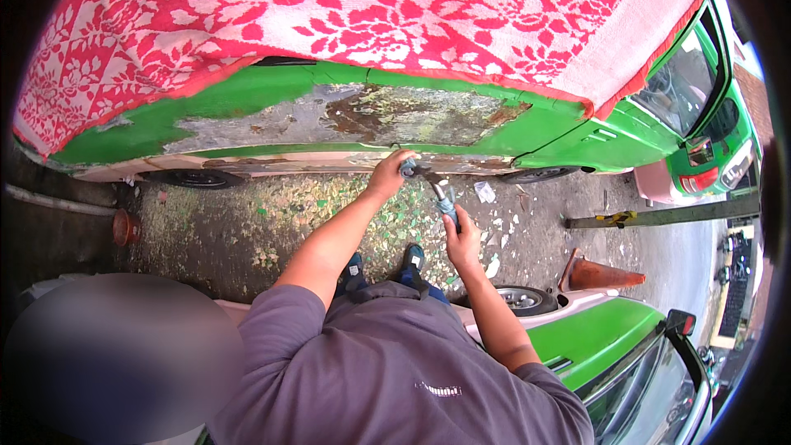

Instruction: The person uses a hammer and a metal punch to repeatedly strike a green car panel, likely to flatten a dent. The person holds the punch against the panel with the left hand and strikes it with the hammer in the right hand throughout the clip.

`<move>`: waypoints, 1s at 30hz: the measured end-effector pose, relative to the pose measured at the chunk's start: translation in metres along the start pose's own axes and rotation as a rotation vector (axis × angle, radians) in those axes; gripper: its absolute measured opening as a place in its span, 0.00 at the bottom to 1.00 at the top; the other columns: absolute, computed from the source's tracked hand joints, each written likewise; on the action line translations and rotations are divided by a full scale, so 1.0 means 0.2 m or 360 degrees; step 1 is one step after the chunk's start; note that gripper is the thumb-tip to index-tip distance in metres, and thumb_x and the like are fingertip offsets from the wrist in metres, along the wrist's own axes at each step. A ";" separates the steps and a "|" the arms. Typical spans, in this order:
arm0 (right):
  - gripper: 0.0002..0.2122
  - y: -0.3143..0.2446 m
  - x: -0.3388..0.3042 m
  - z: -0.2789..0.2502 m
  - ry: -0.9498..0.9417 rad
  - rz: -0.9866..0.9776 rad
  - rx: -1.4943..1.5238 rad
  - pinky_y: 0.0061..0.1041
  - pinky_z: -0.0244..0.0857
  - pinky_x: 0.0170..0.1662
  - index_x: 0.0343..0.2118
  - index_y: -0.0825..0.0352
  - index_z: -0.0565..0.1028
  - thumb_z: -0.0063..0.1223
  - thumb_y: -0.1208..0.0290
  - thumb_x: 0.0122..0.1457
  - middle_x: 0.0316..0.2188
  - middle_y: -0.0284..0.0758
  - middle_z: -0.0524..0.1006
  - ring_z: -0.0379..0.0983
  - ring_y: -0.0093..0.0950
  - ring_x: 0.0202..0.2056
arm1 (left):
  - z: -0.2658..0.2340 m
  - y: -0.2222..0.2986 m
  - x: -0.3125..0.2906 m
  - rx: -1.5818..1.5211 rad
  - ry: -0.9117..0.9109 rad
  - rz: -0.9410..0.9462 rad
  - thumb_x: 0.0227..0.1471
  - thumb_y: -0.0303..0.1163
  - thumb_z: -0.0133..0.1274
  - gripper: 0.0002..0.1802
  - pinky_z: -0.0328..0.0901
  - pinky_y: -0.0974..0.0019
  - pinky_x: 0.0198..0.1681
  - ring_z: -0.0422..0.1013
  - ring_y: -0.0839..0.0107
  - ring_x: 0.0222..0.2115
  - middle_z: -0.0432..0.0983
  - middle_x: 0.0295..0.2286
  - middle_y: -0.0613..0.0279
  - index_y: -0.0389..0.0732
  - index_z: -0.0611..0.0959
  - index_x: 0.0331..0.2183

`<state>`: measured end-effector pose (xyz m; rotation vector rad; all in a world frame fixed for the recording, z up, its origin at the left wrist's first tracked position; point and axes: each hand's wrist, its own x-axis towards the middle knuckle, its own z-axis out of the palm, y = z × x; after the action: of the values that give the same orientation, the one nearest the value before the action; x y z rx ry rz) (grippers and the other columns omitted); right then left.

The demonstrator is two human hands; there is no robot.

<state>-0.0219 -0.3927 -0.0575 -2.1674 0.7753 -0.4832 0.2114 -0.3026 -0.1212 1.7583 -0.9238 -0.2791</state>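
My left hand (389,175) is stretched toward the green car body (482,148), closed around a short blue-grey handle (408,167). Its working end cannot be made out against the car's lower side. In my right hand (464,241) is a hammer (439,191) with a blue-grey grip and a metal shaft. The dark head sits close by the left hand's handle; whether they touch is unclear. Above both hands, the side panel has a long bare patch (395,115), grey and rusty brown, with the green paint gone. A pink-and-red floral cloth (371,8) covers the car's upper part.
Paint flakes (329,206) litter the ground around my shoes (413,257). Another green car (589,338) stands close behind on the right. An orange cone (606,273) lies near a post (667,213). A blurred round shape (124,358) fills the lower left; a reddish pot (126,227) stands farther left.
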 end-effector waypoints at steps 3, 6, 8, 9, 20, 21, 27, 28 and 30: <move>0.18 -0.01 -0.08 0.01 0.0140 -0.0007 0.0104 0.37 0.71 0.39 0.49 0.71 0.74 0.56 0.64 0.61 0.34 0.50 0.79 0.79 0.45 0.35 | 0.01 -0.01 -0.01 0.0045 -0.0014 0.0038 0.48 0.16 0.50 0.23 0.66 0.61 0.52 0.72 0.55 0.50 0.76 0.48 0.57 0.43 0.77 0.47; 0.17 -0.09 -0.11 0.01 0.0123 -0.0105 -0.0074 0.37 0.71 0.38 0.49 0.69 0.74 0.57 0.64 0.61 0.35 0.48 0.80 0.79 0.45 0.34 | 0.01 0.00 -0.03 0.0035 -0.0048 0.0013 0.48 0.18 0.51 0.23 0.66 0.59 0.51 0.72 0.55 0.50 0.75 0.48 0.56 0.43 0.76 0.48; 0.17 -0.18 -0.12 0.02 -0.0018 -0.0036 -0.0337 0.38 0.71 0.37 0.48 0.67 0.74 0.57 0.63 0.60 0.35 0.47 0.80 0.78 0.45 0.34 | 0.01 0.02 -0.03 0.0019 -0.0086 -0.0021 0.49 0.19 0.50 0.22 0.66 0.61 0.52 0.72 0.55 0.50 0.75 0.49 0.55 0.42 0.77 0.48; 0.16 -0.17 -0.13 0.06 -0.0006 -0.0018 -0.0357 0.40 0.71 0.36 0.47 0.65 0.75 0.57 0.62 0.60 0.35 0.46 0.80 0.78 0.46 0.34 | -0.01 0.03 -0.03 -0.0001 -0.0078 0.0164 0.49 0.19 0.50 0.21 0.67 0.60 0.50 0.72 0.54 0.49 0.76 0.47 0.55 0.42 0.77 0.47; 0.20 -0.07 -0.10 0.14 0.0081 0.0214 -0.0107 0.41 0.69 0.36 0.51 0.68 0.73 0.55 0.59 0.62 0.32 0.51 0.79 0.77 0.48 0.34 | -0.01 0.00 -0.06 -0.0059 -0.0115 0.0051 0.48 0.16 0.49 0.20 0.65 0.62 0.51 0.73 0.54 0.48 0.76 0.44 0.55 0.39 0.76 0.45; 0.19 -0.05 -0.09 0.13 0.0115 0.0192 -0.0073 0.38 0.68 0.35 0.51 0.68 0.73 0.55 0.60 0.62 0.30 0.48 0.78 0.76 0.43 0.31 | -0.02 0.01 -0.07 -0.0011 -0.0097 0.0082 0.46 0.15 0.49 0.21 0.65 0.63 0.52 0.73 0.55 0.48 0.76 0.44 0.56 0.40 0.75 0.45; 0.17 0.00 -0.08 -0.03 0.0114 0.0256 0.0127 0.26 0.64 0.29 0.50 0.68 0.74 0.55 0.62 0.63 0.22 0.33 0.74 0.68 0.22 0.24 | -0.12 -0.02 -0.06 -0.0076 -0.0234 0.0175 0.44 0.14 0.52 0.23 0.65 0.61 0.53 0.71 0.55 0.50 0.75 0.47 0.55 0.41 0.76 0.45; 0.18 0.05 -0.05 -0.04 0.0138 0.0232 0.0139 0.33 0.66 0.30 0.49 0.69 0.75 0.57 0.61 0.61 0.22 0.43 0.77 0.74 0.33 0.23 | -0.13 -0.03 -0.06 -0.0073 -0.0339 0.0237 0.43 0.14 0.53 0.25 0.65 0.61 0.54 0.71 0.56 0.52 0.75 0.48 0.55 0.41 0.76 0.46; 0.18 0.09 -0.05 -0.09 0.0108 0.0277 0.0135 0.32 0.66 0.30 0.48 0.69 0.75 0.57 0.61 0.61 0.22 0.43 0.77 0.74 0.33 0.23 | -0.19 0.05 -0.05 0.0081 -0.0523 0.0280 0.41 0.15 0.56 0.25 0.65 0.60 0.55 0.70 0.56 0.52 0.75 0.49 0.57 0.42 0.77 0.44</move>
<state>-0.0461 -0.4046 -0.0608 -1.9936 0.9541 -0.4923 0.2231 -0.2704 -0.0985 1.6924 -1.3239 -0.4413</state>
